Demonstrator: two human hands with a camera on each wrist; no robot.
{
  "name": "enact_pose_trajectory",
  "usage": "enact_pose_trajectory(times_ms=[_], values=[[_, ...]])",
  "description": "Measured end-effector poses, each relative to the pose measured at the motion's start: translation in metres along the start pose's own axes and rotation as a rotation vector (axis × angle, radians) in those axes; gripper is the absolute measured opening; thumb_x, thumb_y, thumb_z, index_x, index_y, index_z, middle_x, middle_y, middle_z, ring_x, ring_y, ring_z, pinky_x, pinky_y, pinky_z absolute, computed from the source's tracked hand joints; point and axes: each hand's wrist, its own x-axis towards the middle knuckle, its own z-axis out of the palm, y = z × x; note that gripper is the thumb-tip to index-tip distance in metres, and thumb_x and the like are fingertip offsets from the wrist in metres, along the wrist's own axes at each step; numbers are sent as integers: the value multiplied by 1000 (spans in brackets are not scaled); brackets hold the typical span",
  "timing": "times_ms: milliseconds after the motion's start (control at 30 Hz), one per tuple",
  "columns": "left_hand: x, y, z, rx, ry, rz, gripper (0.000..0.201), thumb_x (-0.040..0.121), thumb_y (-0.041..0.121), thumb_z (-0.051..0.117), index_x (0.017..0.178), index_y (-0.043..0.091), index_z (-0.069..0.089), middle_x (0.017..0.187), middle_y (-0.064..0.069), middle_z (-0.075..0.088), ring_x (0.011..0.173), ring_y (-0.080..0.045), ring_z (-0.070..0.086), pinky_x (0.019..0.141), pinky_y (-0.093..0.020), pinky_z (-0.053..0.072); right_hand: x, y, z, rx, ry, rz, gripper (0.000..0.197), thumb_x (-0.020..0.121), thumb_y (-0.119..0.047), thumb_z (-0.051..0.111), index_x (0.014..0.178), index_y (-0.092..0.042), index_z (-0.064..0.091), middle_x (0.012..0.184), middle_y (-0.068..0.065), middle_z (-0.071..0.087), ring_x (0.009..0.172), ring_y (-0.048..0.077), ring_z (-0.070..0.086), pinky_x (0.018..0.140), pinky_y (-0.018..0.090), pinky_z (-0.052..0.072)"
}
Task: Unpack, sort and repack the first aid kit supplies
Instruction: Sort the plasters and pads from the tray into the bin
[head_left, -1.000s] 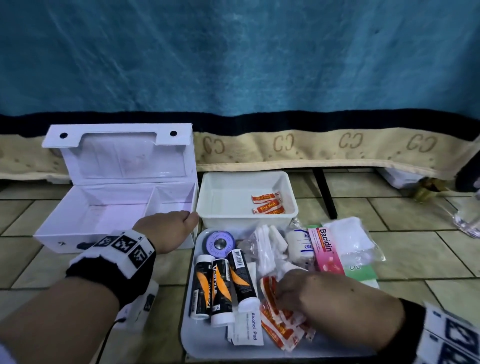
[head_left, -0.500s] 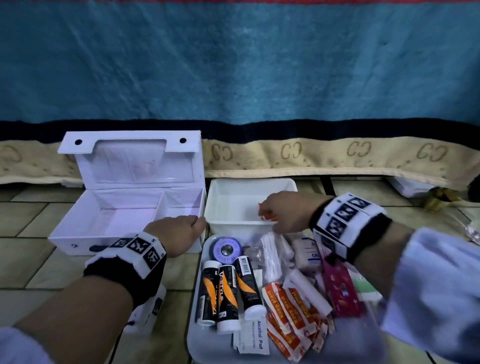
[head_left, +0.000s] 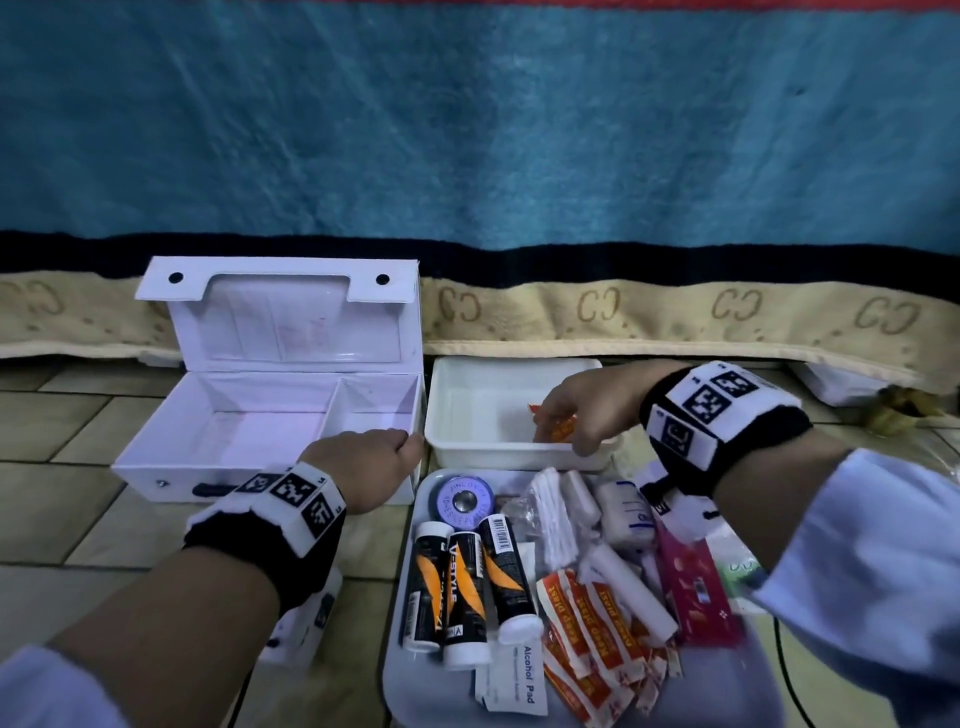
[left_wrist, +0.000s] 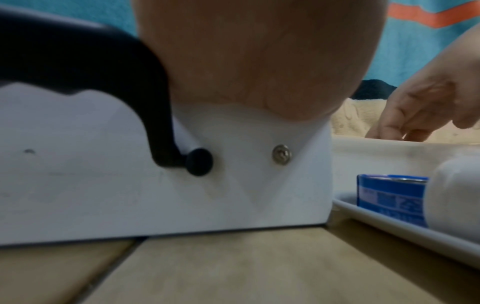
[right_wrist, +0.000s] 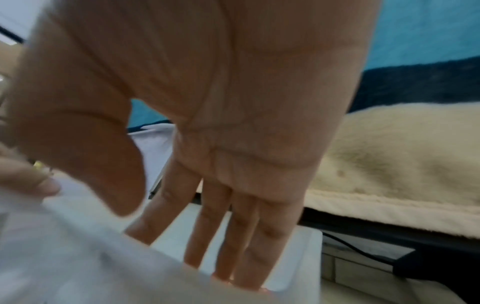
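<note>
The white first aid box (head_left: 270, 415) stands open and empty at the left. My left hand (head_left: 374, 467) holds its front right corner, fingers curled over the rim; the left wrist view shows the palm (left_wrist: 259, 61) on the box front (left_wrist: 103, 195). My right hand (head_left: 576, 410) reaches into the white bin (head_left: 467, 415), its straight fingers (right_wrist: 233, 236) pointing down and touching orange plaster packets (head_left: 558, 428). The grey tray (head_left: 415, 686) in front holds a tape roll (head_left: 464, 503), three black-orange tubes (head_left: 467, 587), more plasters (head_left: 592, 634), gauze rolls (head_left: 623, 519), an alcohol pad (head_left: 514, 680) and a pink box (head_left: 696, 587).
All of this sits on a tiled floor (head_left: 78, 493). A blue blanket with a beige border (head_left: 675, 317) hangs close behind the box and bin. A black cable (head_left: 789, 675) runs right of the tray. The box's black handle (left_wrist: 116, 72) hangs on its front.
My right hand left the plasters on the tray and went up into the white bin, where it now touches the orange packets. My left hand stayed on the box corner.
</note>
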Motion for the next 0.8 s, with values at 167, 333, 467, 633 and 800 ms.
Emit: enact_pose_trajectory(times_ms=[167,333,467,633,800], values=[[1,-1,1,-4,-1,1,43,102,34,13,132,17,39,134,-7,50,115,-29,52,95,-42,45,12,-10,14,-408,46,68,38,94,-1,38,125,-5,58,129,11,57,103,24,55,76,25,45],[3,-2,2,42,-12,16,40,102,29,17,138,18,31,141,-6,43,120,-30,49,97,-43,44,23,-8,19,-423,94,93,35,96,-4,40,125,-4,58,130,12,57,113,25,55,82,28,41],[3,-2,2,33,-8,17,42,102,31,15,137,18,33,140,-7,45,119,-29,49,97,-42,44,30,-6,18,-283,176,52,24,90,-7,56,107,-10,71,116,7,67,109,25,61,92,30,48],[4,-3,2,57,-13,21,40,102,28,17,139,19,30,142,-6,43,120,-30,48,97,-43,44,26,-1,16,-150,453,26,16,82,-8,63,82,-16,77,90,0,74,83,20,68,74,27,55],[4,-3,3,38,-5,26,40,102,32,15,132,18,37,137,-6,48,117,-29,51,95,-43,45,-28,-16,3,214,875,-38,10,86,-15,62,89,-24,64,81,-3,64,74,16,60,64,25,49]])
